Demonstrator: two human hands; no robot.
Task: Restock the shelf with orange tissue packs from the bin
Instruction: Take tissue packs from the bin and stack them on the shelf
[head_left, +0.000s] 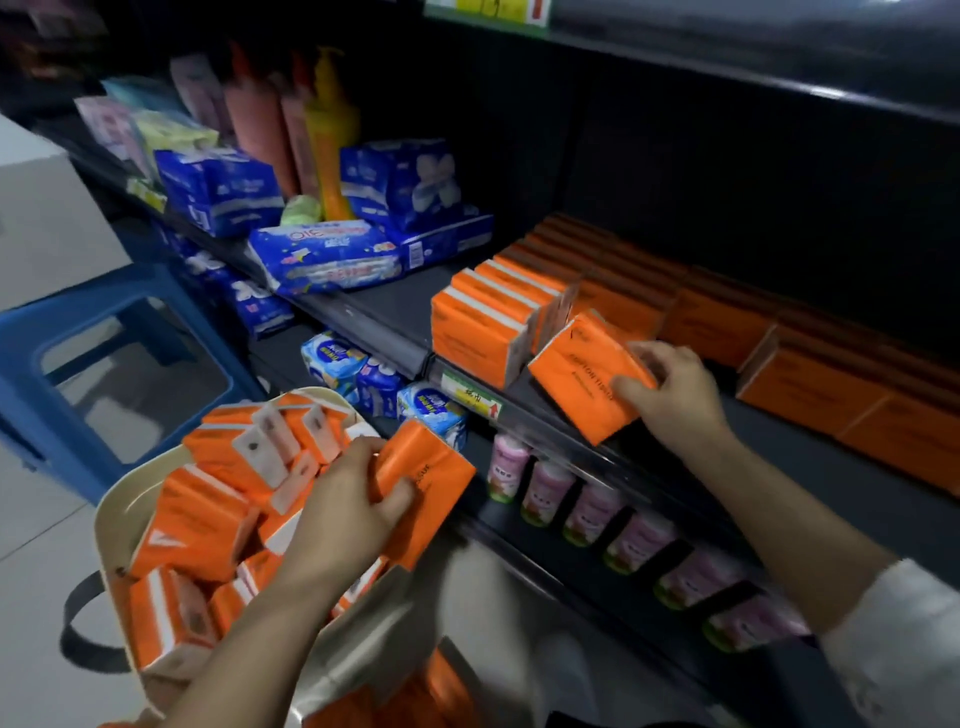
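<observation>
While the right hand (670, 395) clamps thumb and fingers around the tilted pack (587, 379), that orange pack sits at the front lip of the shelf (810, 467), one corner down, leaning, not yet square with anything. Just to its left stands the front row (483, 332), upright orange packs pressed side by side. There's a gap between that row and the pack in the hand, and by my reading that's the slot it's headed for. Further back and off to the right, the dim back rows (727, 322) of orange packs run along the shelf, so a good share of the stocking looks done already.

Down on the other side, the left hand (353, 499) is wrapped round a second pack (431, 483), held at the right edge of the bin (111, 514). And what a pile in there: the loose packs (208, 519) fill that cream bin in a jumble, some on end, some flat.

So, my call: mid-job. Two packs are in the hands, plenty are left in the bin, and there's open dark shelf in front of the rows to take them. Around all this are blue packs (322, 254) on the shelf's left stretch, pink bottles (592, 509) one level down, and a blue stool (104, 338) beside the bin.
</observation>
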